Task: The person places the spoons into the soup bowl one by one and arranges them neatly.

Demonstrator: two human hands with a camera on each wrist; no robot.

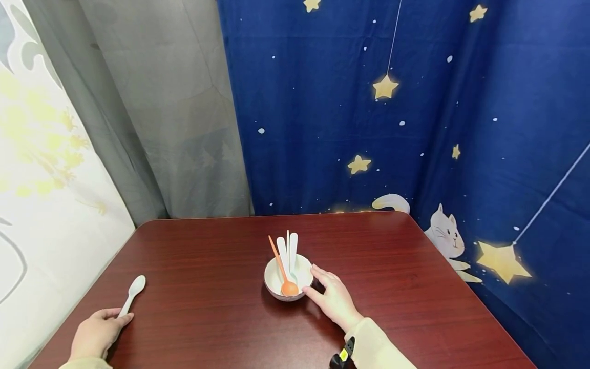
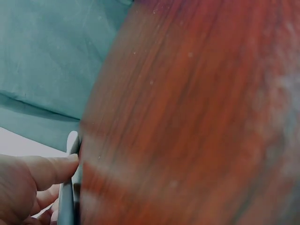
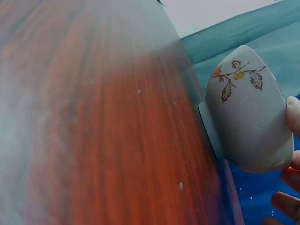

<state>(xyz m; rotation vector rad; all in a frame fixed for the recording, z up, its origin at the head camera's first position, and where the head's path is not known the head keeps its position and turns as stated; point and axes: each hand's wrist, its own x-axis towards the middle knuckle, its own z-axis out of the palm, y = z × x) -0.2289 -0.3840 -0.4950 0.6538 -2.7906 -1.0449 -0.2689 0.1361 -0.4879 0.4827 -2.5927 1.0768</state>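
At the left of the table, my left hand (image 1: 96,333) pinches a white spoon (image 1: 133,291) by its handle, with the bowl of the spoon pointing away. The left wrist view shows the thumb against the spoon handle (image 2: 67,204). My right hand (image 1: 338,301) grips the right side of a small white bowl (image 1: 274,291), thumb and fingers at its rim. An orange spoon (image 1: 289,288) leans in that bowl beside several white utensils (image 1: 293,248), their handles up. In the right wrist view, the bowl's outside (image 3: 248,126) carries a leafy branch pattern.
Both hands are over a dark red wooden table (image 1: 207,328) with rounded far corners. Behind it hang a grey curtain (image 1: 184,128) and a blue curtain (image 1: 322,102) with stars. A pale patterned cloth (image 1: 50,220) borders the left edge.
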